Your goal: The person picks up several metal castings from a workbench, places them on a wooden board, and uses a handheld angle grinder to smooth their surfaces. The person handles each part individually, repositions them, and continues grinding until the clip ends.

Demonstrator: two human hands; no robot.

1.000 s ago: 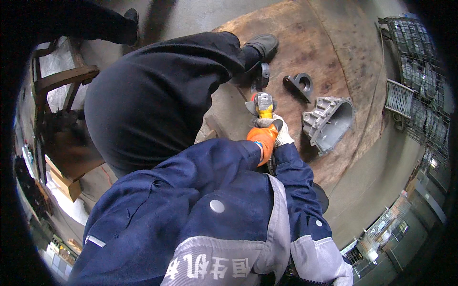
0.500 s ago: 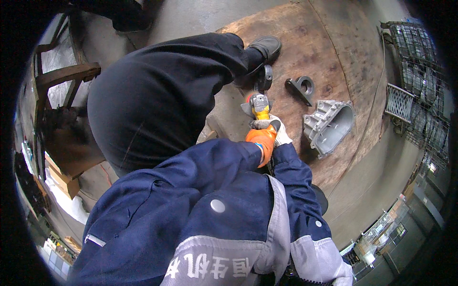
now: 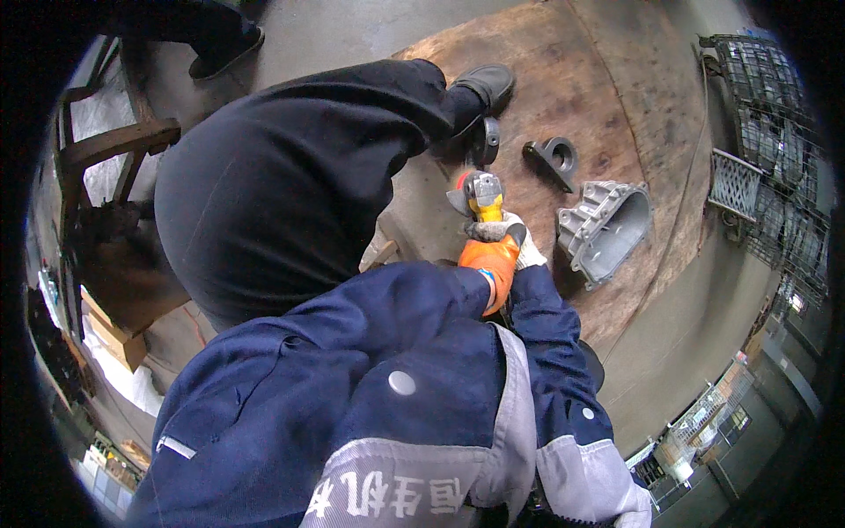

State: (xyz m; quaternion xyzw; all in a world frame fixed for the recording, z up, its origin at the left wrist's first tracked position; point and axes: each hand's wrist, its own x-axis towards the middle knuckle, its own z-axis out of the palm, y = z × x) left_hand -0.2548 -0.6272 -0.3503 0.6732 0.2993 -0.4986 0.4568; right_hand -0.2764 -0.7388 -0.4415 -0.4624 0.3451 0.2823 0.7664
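A yellow and grey angle grinder (image 3: 487, 201) is held low in front of me, its head pointing away. My left hand (image 3: 493, 261), in an orange glove, is closed at the rear of its body. My right hand (image 3: 526, 249), in a white and grey glove, is closed around the same tool, partly hidden by the left. Just beyond the grinder's head, a dark metal part (image 3: 489, 141) stands beside my shoe (image 3: 487, 86). A second dark part, a ring with a flat base (image 3: 556, 161), lies to the right. Nearer, also right, sits a grey cast-metal housing (image 3: 606, 231), its hollow side showing.
Beneath the parts is a stained wooden board (image 3: 607, 114). Wire cages (image 3: 770, 132) line the far right. At the left are a wooden frame (image 3: 119, 145) and a cardboard box (image 3: 119, 339). Another person's shoe (image 3: 227, 55) is on the floor at the upper left.
The grinder and both hands have shifted slightly right, still gripping. The other person's leg and shoe at the upper left have moved lower and further into view.
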